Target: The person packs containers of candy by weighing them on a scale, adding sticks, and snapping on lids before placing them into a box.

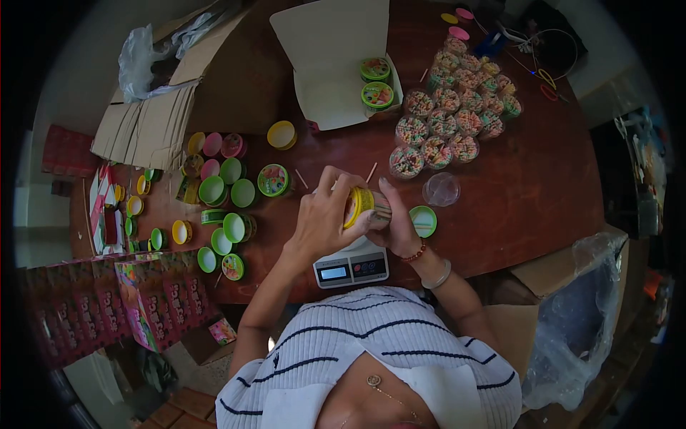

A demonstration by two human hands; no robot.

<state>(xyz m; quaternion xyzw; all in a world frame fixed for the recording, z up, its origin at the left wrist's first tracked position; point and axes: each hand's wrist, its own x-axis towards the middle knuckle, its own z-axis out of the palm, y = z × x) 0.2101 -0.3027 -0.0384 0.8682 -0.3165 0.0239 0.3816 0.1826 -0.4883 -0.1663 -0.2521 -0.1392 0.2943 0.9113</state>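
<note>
Both hands meet over a kitchen scale [351, 269] near the table's front edge. My left hand [318, 214] curls its fingers over the yellow lid [356, 207] of a small clear tub. Wrapped around the tub's clear side [381, 207] is my right hand [397, 227], with thin sticks showing through the plastic. The tub is tilted sideways between the two hands. Just right of them sits a green lid [423, 222] with a few pale sticks in it. A clear cup [441, 189] stands behind that. Loose pink sticks lie beyond my fingers.
At the back right stand several clear tubs [437, 151] filled with coloured sticks. Green, yellow and pink lids [243, 193] cluster at left. An open white box [336, 100] holds two green-lidded tubs. Cardboard boxes flank the table; scissors [549, 91] lie far right.
</note>
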